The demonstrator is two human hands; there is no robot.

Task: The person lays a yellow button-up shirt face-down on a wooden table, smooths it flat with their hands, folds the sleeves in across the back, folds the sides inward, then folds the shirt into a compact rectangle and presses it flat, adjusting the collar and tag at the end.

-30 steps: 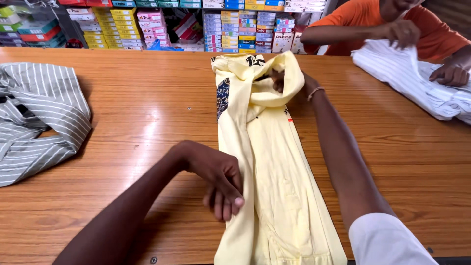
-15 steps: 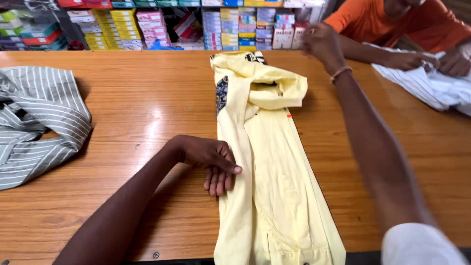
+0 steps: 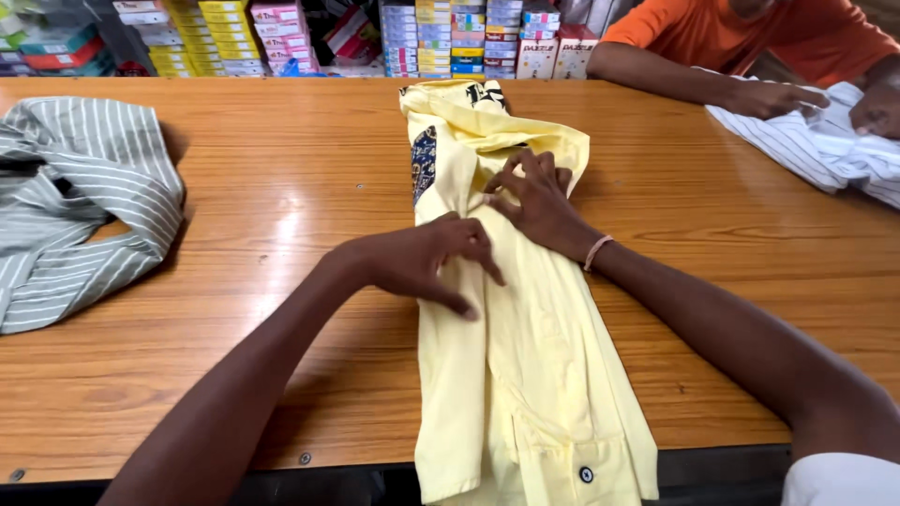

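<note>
hands [image 3: 427,262] flat on yellow shirt [image 3: 525,394]

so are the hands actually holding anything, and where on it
Nothing is gripped. Both hands press flat on the yellow shirt: the left hand on its left edge at mid-length, the right hand just below the folded collar end.

A wide wooden table [image 3: 234,187] with a glossy orange-brown top fills the room's foreground, catching a pale sheen of light. Behind its far edge stand shelves of stacked coloured boxes [image 3: 450,37].
</note>
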